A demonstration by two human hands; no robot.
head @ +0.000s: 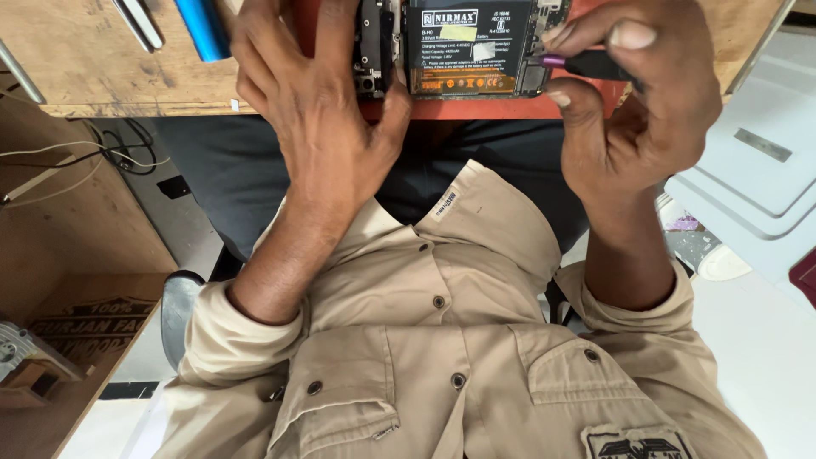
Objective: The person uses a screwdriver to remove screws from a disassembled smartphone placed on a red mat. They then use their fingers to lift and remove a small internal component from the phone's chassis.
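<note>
The left hand lies flat and spread on the left side of an opened phone, its fingers stretched out and not closed around anything; the thumb presses against the lower left edge of the phone and holds it down on the tabletop. The phone lies with the back cover off, so a black battery with an orange strip at the bottom shows just right of the left thumb. The right hand is closed on a screwdriver with a black handle and a purple collar, pinched between the thumb and the first fingers; its tip points left and meets the right edge of the phone, just beside the battery. Under the phone there is a red mat, seen just below the fingers of both hands. Left of the left hand a blue pen-like tool and metal tweezers lie on the wooden tabletop, near but apart from the fingers. The person wears a beige shirt.
</note>
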